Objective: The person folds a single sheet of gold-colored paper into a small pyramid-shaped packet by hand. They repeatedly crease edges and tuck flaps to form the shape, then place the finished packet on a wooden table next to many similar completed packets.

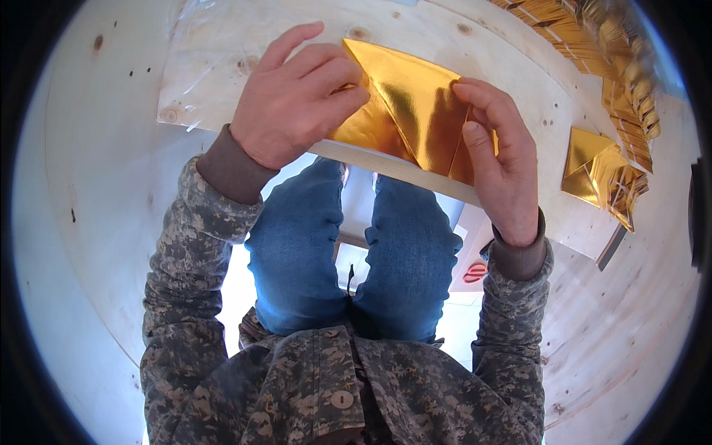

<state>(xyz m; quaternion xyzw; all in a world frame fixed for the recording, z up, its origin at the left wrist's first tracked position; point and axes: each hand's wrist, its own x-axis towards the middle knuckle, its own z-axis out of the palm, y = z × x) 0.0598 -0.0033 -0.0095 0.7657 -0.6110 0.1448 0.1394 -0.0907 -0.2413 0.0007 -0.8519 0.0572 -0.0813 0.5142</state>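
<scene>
On the wooden board [549, 96]: gold paper [419, 96], folded into slanting panels, lying at the near edge between both hands, probably for easy reach above the lap.
Left hand [297, 100]: bent over the paper's left side; thumb and forefinger tips close together at the gold, an outer finger raised clear; whether pinching or merely pressing, cannot tell; likely there to steady that side.
Right hand [504, 148]: curved over the right end, fingertips at the upper corner, thumb apart from them near the right edge; apparently to keep that end from springing up.
Gold offcut-like piece [593, 167]: lying folded to the right, apart from the paper, perhaps to leave room.
Gold fringe [623, 74]: heaped beyond, toward the far right.
Scissors [475, 273]: red-handled, below board level, right of the knees.
Writing: none readable on the gold or the jacket [297, 393].
</scene>
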